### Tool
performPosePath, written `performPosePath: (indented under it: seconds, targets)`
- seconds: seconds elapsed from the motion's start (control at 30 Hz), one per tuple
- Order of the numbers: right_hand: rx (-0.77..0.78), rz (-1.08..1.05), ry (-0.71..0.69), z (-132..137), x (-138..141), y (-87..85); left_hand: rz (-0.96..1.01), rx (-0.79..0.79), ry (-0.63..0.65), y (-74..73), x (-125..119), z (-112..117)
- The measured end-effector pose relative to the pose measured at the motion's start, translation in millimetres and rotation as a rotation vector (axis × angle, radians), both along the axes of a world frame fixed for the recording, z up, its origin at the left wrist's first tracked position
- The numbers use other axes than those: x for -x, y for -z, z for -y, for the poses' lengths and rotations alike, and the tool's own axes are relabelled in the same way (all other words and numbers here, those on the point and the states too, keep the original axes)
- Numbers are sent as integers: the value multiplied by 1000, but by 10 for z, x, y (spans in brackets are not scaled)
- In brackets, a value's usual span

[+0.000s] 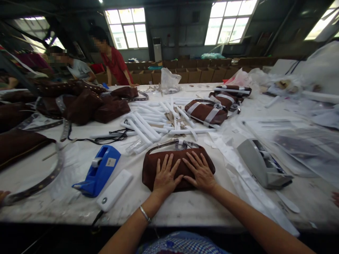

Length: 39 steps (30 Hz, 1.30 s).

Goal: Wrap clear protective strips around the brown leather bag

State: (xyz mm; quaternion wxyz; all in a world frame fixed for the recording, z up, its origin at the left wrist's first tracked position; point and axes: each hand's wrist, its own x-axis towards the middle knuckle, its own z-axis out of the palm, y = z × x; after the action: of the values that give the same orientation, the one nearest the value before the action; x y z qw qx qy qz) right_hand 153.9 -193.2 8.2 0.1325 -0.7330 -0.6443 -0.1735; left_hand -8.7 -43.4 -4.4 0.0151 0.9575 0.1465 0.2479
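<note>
A dark brown handbag lies flat on the white-covered table right in front of me, its wrapped strap looped at the far side. My left hand rests on the bag's left half with fingers spread. On the right half lies my right hand, palm down, its fingers also apart. Both thumbs point inward and nearly meet. To the left stand a blue tape dispenser and a white oblong device; a grey tape dispenser is on the right.
White rolled tubes are heaped beyond the bag. Wrapped brown bags lie behind to the right, and more brown bags are piled left. Clear plastic sheets cover the right side. A person in red stands across the table.
</note>
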Motion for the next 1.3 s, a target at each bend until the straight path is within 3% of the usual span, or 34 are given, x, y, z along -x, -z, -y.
performPosePath:
  seconds: [0.13, 0.2, 0.37, 0.47, 0.53, 0.7, 0.77, 0.83, 0.97, 1.03, 1.1, 1.2, 1.3]
  targets:
    - [-147, -19, 27, -8, 35, -289, 1, 6, -14, 49, 20, 21]
    - [-182, -30, 66, -54, 56, -334, 3, 9, -22, 25, 12, 21]
    - [20, -4, -29, -239, 58, -33, 9, 1, -4, 64, -12, -3]
    - [28, -2, -15, -277, 44, 90, -6, 13, 6, 80, -12, -9]
    - [16, 4, -20, -269, 45, 95, -21, 33, 15, -18, -23, 31]
    - [-18, -5, -31, -217, 52, 94, 86, 15, 120, -634, -167, 329]
    - [-25, -15, -14, -204, 38, 128, 131, -3, 159, -757, -261, 407]
    - [-77, -33, 31, -206, 18, 174, 112, 3, 148, -660, -345, 379]
    - [-257, -102, 141, -254, 1, 249, -3, 30, 36, -92, -413, 139]
    - [-284, -118, 153, -281, 4, 264, -36, 30, 11, 77, -414, 68]
    - [-303, -118, 147, -293, -1, 272, -44, 33, 10, 52, -435, 88]
    - [-316, -125, 153, -276, -40, 300, 11, 85, 8, -239, -529, 264]
    - [-268, -121, 145, -237, -96, 351, 94, 85, 95, -473, -638, 426]
